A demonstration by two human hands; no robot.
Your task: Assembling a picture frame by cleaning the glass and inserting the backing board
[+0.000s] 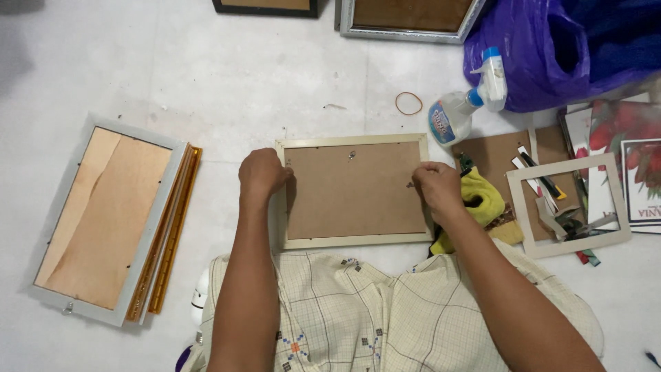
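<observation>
Head view looks straight down at a pale floor (227,76) where a picture frame (352,191) lies face down, its brown backing board up and its cream border showing all round. The frame sits just ahead of the person's lap, which is covered by a checked cloth (358,310).

The left hand (263,173) rests on the frame's upper left corner with its fingers curled under in a loose fist; whether it pinches anything there cannot be told. The right hand (438,186) rests on the frame's right edge, fingers bent and pressed down near a small clip on the backing; what they grip, if anything, is too small to tell.

Just right of the frame, touching its lower right corner, lies a yellow rag (485,200). Beyond it a loose cream mat (569,207) lies over scraps and a brown board. A spray bottle (468,103) lies on its side above the right hand, beside a purple plastic bag (551,48). A rubber band (409,103) lies near the bottle.

Well to the left, a stack of frames (110,220) lies face down, a grey one on top with gold ones under it. Two more frames (406,17) lie at the top edge.
</observation>
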